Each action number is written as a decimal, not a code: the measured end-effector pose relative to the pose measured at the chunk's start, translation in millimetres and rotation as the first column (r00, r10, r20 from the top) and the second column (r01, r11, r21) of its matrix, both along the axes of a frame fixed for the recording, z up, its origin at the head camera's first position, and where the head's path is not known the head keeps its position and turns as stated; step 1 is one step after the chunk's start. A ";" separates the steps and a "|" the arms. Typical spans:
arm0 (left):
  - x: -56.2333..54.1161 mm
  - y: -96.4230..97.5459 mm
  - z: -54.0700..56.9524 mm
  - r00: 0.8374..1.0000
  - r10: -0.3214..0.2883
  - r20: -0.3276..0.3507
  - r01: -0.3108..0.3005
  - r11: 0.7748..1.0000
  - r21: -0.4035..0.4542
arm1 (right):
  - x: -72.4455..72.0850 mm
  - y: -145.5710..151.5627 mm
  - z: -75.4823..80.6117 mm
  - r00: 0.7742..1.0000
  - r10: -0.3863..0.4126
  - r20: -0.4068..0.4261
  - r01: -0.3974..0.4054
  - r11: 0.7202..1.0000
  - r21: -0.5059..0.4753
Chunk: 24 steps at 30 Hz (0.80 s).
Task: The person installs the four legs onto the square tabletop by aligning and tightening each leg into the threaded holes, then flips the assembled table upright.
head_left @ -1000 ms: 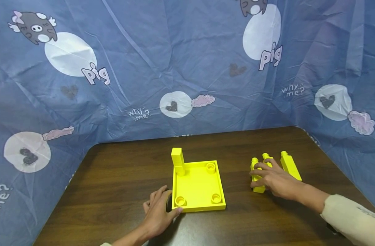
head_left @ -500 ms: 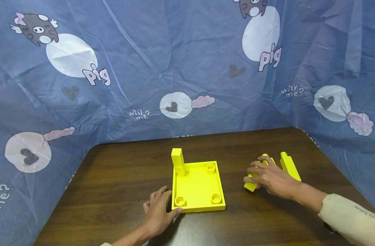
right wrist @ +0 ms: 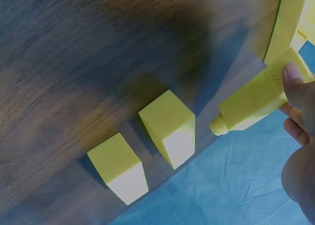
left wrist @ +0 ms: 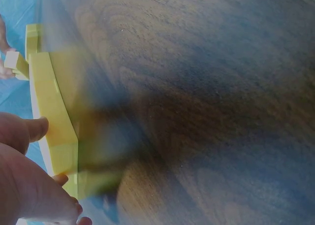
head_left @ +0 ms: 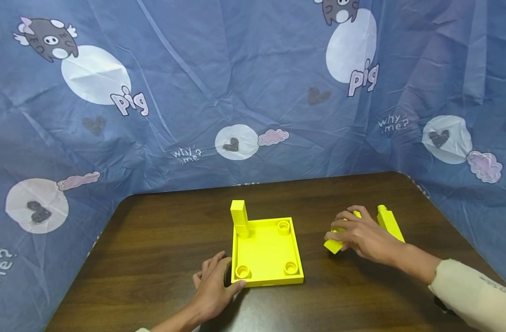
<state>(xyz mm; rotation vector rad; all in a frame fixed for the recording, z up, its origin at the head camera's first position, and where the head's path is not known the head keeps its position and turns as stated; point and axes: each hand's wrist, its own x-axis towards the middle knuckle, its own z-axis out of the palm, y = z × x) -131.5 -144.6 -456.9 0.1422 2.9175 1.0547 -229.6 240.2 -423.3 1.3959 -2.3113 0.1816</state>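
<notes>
A shallow yellow square tray (head_left: 266,246) lies on the table, with a round socket in each of three corners. A square yellow post (head_left: 239,216) stands upright in its far left corner. My left hand (head_left: 213,286) grips the near left corner, thumb over the rim and fingers along the left side. To the right of the tray, my right hand (head_left: 371,235) holds another yellow post (right wrist: 261,94) between thumb and fingers, tilted, its round peg showing in the right wrist view. In the head view, the hand hides much of that post.
Two more yellow posts lie on the table: one (right wrist: 170,129) partly behind my right hand in the head view, the other (head_left: 390,223) farther right. A blue printed cloth (head_left: 253,92) hangs behind the brown wooden table (head_left: 166,230).
My right hand has taken the leftmost of the three lying posts, lifted and tilted it, and moved slightly left with it. My left hand and the tray have stayed in place.
</notes>
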 end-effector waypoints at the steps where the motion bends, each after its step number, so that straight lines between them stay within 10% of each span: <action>1: 0.1 0.0 -0.1 1.000 0.000 -0.001 0.000 1.000 -0.001 | 0.4 -0.3 0.4 1.000 -0.002 0.005 0.002 1.000 -0.002; 14: 1.5 -0.3 0.3 1.000 0.000 -0.006 0.000 1.000 0.002 | -0.8 -14.3 22.2 0.963 -0.004 0.269 0.081 0.958 -0.276; 24: 1.4 -0.4 -0.2 1.000 -0.003 -0.020 0.003 1.000 0.002 | -0.5 -23.8 36.9 0.810 0.000 0.586 0.270 0.888 -0.372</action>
